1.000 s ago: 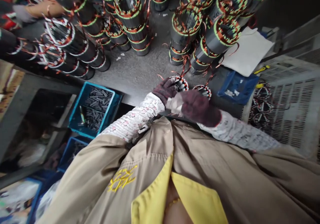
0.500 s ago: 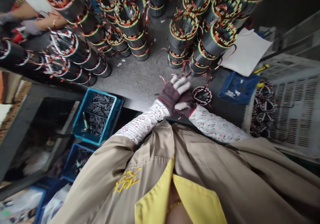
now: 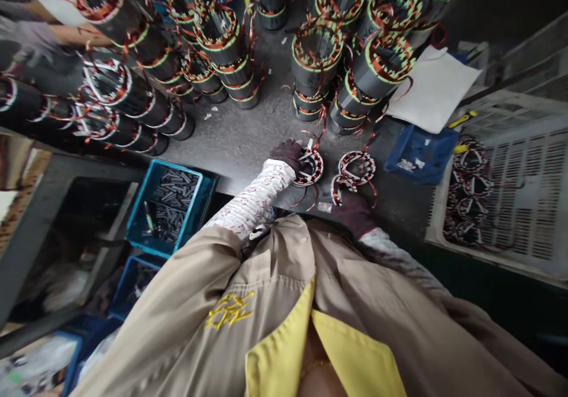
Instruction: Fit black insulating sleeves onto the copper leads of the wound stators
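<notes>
Two flat wound motor stators lie on the grey bench near its front edge. My left hand (image 3: 287,151), in a dark knit glove, rests its fingers on the left edge of the nearer stator (image 3: 310,167). A second stator (image 3: 357,167) with red and white windings lies just to the right. My right hand (image 3: 350,210), also gloved, sits below that second stator at the bench edge; its fingers are curled and I cannot tell whether they grip the loose copper wire there.
Stacks of tall wound stators (image 3: 316,54) fill the back of the bench. A white sheet (image 3: 432,89) and a small blue tray (image 3: 419,151) lie at right, beside a white slotted crate (image 3: 510,196). A blue bin of dark metal pieces (image 3: 166,205) hangs at left. Another person's arm (image 3: 39,27) is at top left.
My hands were stacked over the left stator; they have parted. The left hand now holds that stator's edge and the right hand has dropped back below the second stator.
</notes>
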The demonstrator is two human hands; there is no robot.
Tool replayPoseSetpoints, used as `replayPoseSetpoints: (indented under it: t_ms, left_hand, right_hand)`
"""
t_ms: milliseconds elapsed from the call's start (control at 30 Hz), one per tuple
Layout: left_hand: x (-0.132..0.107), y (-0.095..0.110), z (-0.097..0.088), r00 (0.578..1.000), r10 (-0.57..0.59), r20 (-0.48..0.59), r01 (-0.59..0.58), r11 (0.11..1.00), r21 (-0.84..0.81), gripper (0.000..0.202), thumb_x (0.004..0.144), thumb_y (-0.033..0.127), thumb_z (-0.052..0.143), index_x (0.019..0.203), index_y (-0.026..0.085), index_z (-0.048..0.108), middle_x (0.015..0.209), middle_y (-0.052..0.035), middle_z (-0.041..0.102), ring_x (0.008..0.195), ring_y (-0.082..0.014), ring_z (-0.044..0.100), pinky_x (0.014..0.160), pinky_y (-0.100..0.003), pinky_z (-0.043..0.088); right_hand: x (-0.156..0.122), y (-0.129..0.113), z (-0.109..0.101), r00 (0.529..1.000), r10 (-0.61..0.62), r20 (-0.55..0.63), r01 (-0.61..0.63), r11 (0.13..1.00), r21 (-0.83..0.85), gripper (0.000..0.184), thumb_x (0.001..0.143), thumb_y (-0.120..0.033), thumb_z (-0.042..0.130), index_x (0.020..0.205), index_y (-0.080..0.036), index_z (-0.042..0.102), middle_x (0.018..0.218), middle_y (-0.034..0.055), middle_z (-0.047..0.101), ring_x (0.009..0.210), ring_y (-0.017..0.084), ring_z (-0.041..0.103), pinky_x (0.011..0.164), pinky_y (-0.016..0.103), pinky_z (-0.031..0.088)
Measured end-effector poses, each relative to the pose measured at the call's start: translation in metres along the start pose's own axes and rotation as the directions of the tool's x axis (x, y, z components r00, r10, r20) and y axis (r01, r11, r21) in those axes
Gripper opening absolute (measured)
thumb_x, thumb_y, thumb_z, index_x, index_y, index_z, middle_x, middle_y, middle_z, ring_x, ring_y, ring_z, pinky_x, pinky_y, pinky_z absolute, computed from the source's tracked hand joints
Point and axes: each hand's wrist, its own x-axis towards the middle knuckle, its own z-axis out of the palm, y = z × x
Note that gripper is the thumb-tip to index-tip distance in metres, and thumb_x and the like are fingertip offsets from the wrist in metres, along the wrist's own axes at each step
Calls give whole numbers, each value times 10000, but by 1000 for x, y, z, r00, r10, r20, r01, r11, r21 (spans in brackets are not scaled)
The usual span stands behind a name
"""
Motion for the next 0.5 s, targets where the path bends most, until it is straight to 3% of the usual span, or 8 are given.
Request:
replayPoseSetpoints:
  t_ms: [133, 233, 300, 400, 500]
  left_hand:
    - [1, 2, -1, 998, 10, 54, -13, 999, 47, 559, 1147, 248, 677, 1702, 211, 730, 1734, -190, 706, 1589, -344, 695, 1335, -437, 567]
    - [-7, 1, 3, 998, 8, 64, -11, 998, 58, 574, 1186, 280, 647, 1755, 213, 692, 1754, -190, 695, 1622, -348, 677, 1357, -435, 551]
    - [-14, -1, 8, 999, 5, 48, -7, 999, 53, 589, 1224, 383, 636, 1786, 209, 659, 1764, -198, 687, 1624, -356, 681, 1357, -435, 551]
    - [-21, -3, 16, 999, 5, 37, -6, 999, 37, 642, 1254, 511, 598, 1818, 205, 616, 1772, -209, 673, 1604, -363, 710, 1339, -429, 558]
    - [-21, -6, 20, 997, 7, 77, -10, 999, 41, 578, 1256, 437, 570, 1769, 187, 662, 1762, -225, 671, 1562, -368, 755, 1290, -420, 586]
  right_hand:
    - [35, -6, -1, 991, 90, 102, -83, 994, -72, 262, 1079, -361, 704, 1170, -207, 894, 1236, 247, 904, 1074, 337, 789, 933, 421, 568]
    - [62, -7, -25, 980, 139, 145, -120, 984, -133, 278, 1039, -318, 753, 1210, -148, 891, 1217, 269, 887, 1130, 366, 796, 949, 420, 569]
    - [73, -9, -50, 985, 143, 97, -126, 978, -167, 407, 1130, -316, 623, 1395, -106, 849, 1358, 302, 855, 1268, 387, 778, 1030, 437, 575]
    - [89, -22, -88, 1000, 5, 30, 1, 980, -200, 542, 1204, -252, 444, 1649, -110, 720, 1646, 299, 743, 1524, 381, 682, 1238, 464, 519]
    - [112, -43, -110, 967, -218, 128, 244, 940, -241, 515, 1174, -164, 475, 1596, -127, 766, 1622, 270, 775, 1515, 384, 712, 1246, 488, 533]
